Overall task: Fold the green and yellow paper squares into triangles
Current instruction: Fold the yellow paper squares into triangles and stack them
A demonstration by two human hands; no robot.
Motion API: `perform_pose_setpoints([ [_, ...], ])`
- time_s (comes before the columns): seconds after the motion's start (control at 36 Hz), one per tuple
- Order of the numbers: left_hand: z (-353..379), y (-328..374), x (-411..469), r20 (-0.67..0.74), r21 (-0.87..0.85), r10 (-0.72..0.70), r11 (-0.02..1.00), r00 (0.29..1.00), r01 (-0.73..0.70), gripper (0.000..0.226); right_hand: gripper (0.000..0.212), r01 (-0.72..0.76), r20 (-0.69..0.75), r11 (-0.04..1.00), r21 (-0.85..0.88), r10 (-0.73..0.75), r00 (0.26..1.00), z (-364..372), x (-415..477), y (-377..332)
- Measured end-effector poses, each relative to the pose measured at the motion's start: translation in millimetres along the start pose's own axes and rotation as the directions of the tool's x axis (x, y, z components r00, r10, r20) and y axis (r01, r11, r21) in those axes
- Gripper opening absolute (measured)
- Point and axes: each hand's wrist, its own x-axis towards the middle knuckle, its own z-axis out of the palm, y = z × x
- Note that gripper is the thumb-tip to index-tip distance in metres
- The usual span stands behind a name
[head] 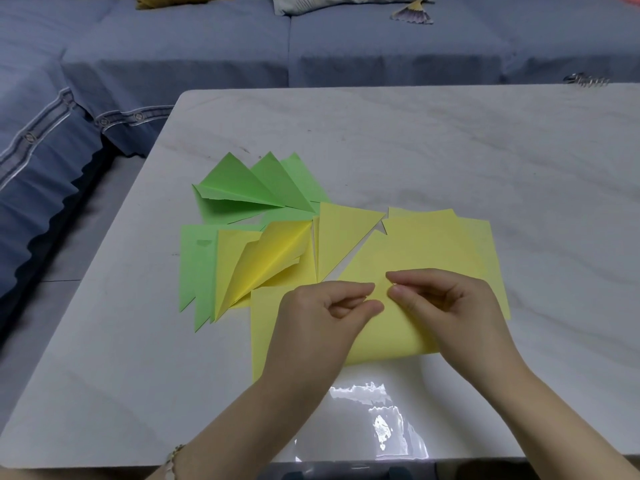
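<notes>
Left hand (322, 313) and right hand (440, 303) pinch a yellow sheet (388, 327) at the worktop (450, 150) centre, right of finished triangles (242, 188); next, probably, aligning corners and creasing.

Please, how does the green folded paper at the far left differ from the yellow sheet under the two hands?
The green folded paper is already a triangle, lying untouched; the yellow sheet is bigger, not yet creased, and its corner is pinched by the left hand and right hand. The green one lies farther from the person, the yellow one nearer. Both rest on the white table.
</notes>
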Motion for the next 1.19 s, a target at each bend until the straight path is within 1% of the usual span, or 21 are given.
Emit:
perform_pose_setpoints([
  [0.11,1,-4,4,0.004,0.012,-0.022,1.000,1.000,0.022,0.024,0.030,0.032,0.005,0.999,-0.033,-0.032,0.999,0,2,3],
  [0.17,1,-6,7,0.048,0.065,-0.047,0.997,0.998,0.044,0.022,0.031,0.062,0.040,0.994,-0.085,-0.059,0.997,-1,4,6],
  [0.22,0,-8,9,0.084,0.153,-0.075,0.986,0.994,0.061,0.016,0.032,0.090,0.120,0.986,-0.142,-0.073,0.990,-2,6,7],
  [0.28,-1,-11,12,0.108,0.200,-0.110,0.976,0.988,0.087,0.014,0.032,0.101,0.241,0.973,-0.206,-0.050,0.969,-5,9,8],
  [0.36,-4,-18,15,0.167,0.142,-0.206,0.973,0.964,0.183,0.017,0.024,0.142,0.400,0.949,-0.282,-0.018,0.916,-7,18,11],
  [0.42,-4,-24,16,0.168,0.075,-0.266,0.963,0.949,0.257,0.016,0.014,0.186,0.444,0.916,-0.357,-0.009,0.896,-4,25,17],
  [0.44,-4,-27,17,0.146,0.040,-0.292,0.956,0.945,0.290,0.017,0.009,0.222,0.443,0.887,-0.404,-0.022,0.896,0,28,20],
  [0.47,-3,-31,18,0.113,0.003,-0.320,0.947,0.941,0.321,0.018,0.006,0.284,0.423,0.841,-0.461,-0.073,0.903,5,31,25],
  [0.5,-4,-36,20,0.074,-0.036,-0.347,0.936,0.935,0.351,0.018,0.009,0.368,0.395,0.774,-0.516,-0.166,0.904,9,32,31],
  [0.53,-4,-41,22,0.035,-0.069,-0.371,0.925,0.928,0.373,0.018,0.015,0.435,0.368,0.698,-0.568,-0.257,0.893,13,32,37],
  [0.56,-6,-45,24,0.000,-0.093,-0.389,0.917,0.921,0.387,0.018,0.022,0.469,0.346,0.649,-0.600,-0.318,0.883,17,30,43],
  [0.58,-8,-49,26,-0.027,-0.108,-0.401,0.912,0.916,0.396,0.017,0.026,0.480,0.327,0.635,-0.605,-0.351,0.878,19,27,47],
  [0.64,-13,-56,29,-0.074,-0.123,-0.412,0.907,0.908,0.402,0.015,0.028,0.517,0.330,0.625,-0.585,-0.399,0.856,22,20,54],
  [0.69,-18,-64,31,-0.115,-0.111,-0.411,0.910,0.904,0.399,0.014,0.032,0.581,0.400,0.586,-0.564,-0.421,0.814,23,10,64],
  [0.78,-22,-73,32,-0.159,-0.039,-0.398,0.917,0.904,0.397,0.012,0.046,0.633,0.511,0.535,-0.560,-0.378,0.772,26,-3,80],
  [0.83,-22,-74,32,-0.171,0.012,-0.378,0.923,0.910,0.386,0.011,0.043,0.644,0.535,0.498,-0.580,-0.362,0.763,28,-8,88],
  [0.89,-21,-73,32,-0.182,0.093,-0.336,0.930,0.924,0.356,0.013,0.035,0.658,0.554,0.456,-0.600,-0.356,0.752,29,-9,94],
  [0.94,-20,-72,32,-0.193,0.186,-0.276,0.932,0.942,0.311,0.013,0.036,0.662,0.563,0.430,-0.613,-0.350,0.749,28,-8,96],
  [1.0,-20,-72,32,-0.194,0.256,-0.225,0.928,0.955,0.270,0.011,0.047,0.647,0.563,0.427,-0.632,-0.320,0.762,28,-8,95],
  [1.08,-19,-71,32,-0.196,0.342,-0.173,0.911,0.965,0.233,0.009,0.055,0.605,0.537,0.428,-0.671,-0.283,0.795,30,-10,93],
  [1.19,-19,-67,32,-0.184,0.391,-0.146,0.897,0.972,0.209,0.010,0.063,0.489,0.442,0.391,-0.780,-0.210,0.872,31,-12,90],
])
